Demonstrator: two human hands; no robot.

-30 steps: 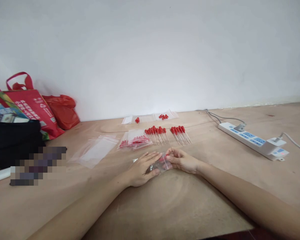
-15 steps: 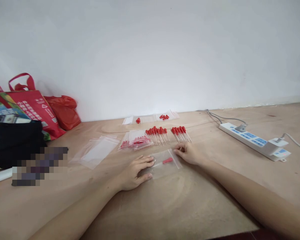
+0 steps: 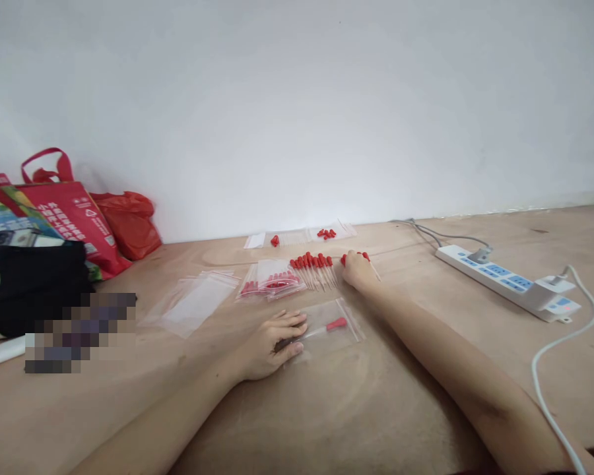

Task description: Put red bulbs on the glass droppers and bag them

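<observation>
My left hand [image 3: 277, 343] lies with its fingers stretched and thumb apart on the left end of a clear zip bag [image 3: 321, 346]. Inside that bag is a dropper with a red rubber bulb [image 3: 336, 324]. My right hand [image 3: 359, 272] is over the right-hand group of red-bulbed droppers [image 3: 365, 256], covering most of them. Its fingertips are hidden behind the hand, so its grip does not show. Just left of it, several more droppers [image 3: 313, 265] lie in a row, bulbs pointing away from me. Beside these are stacked zip bags [image 3: 277, 280] with red bulbs inside.
Flat clear bags [image 3: 195, 307] lie to the left. Near the wall are more bags with red bulbs [image 3: 327, 234]. A white power strip [image 3: 505, 277] and its cable [image 3: 537, 363] are on the right. Red shopping bags [image 3: 74, 214] and a black bag [image 3: 30, 284] stand far left.
My right hand has moved from the bag's open-side edge forward to the right-hand droppers. My left hand stays on the bag. The white cable now shows beside my right forearm.
</observation>
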